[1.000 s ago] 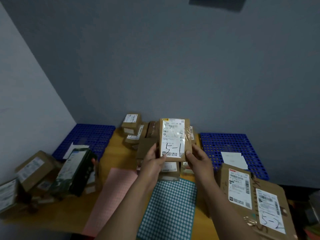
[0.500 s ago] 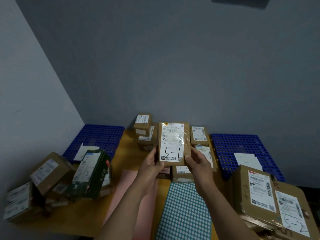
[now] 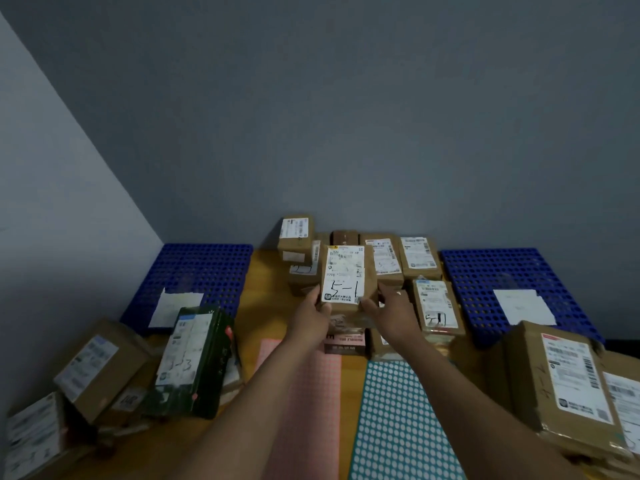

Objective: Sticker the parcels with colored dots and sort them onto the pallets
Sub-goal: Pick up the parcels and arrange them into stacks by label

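Observation:
I hold a small brown parcel (image 3: 346,271) upright above the middle of the table; its white label bears a handwritten "5-1". My left hand (image 3: 313,315) grips its lower left corner and my right hand (image 3: 393,311) grips its lower right edge. Below my arms lie a pink dot-sticker sheet (image 3: 304,393) and a teal dot-sticker sheet (image 3: 398,420). A blue pallet (image 3: 204,271) lies at the left and another blue pallet (image 3: 485,271) at the right, each with a white paper on it.
Several brown parcels (image 3: 417,258) are stacked at the back of the wooden table (image 3: 263,292) against the grey wall. More parcels, one dark green (image 3: 197,362), are heaped at the left. Two large boxes (image 3: 561,375) stand at the right front.
Both hands have carried the parcel forward and lower, toward the stack at the back. The view has shifted so more of the table and the right pallet shows.

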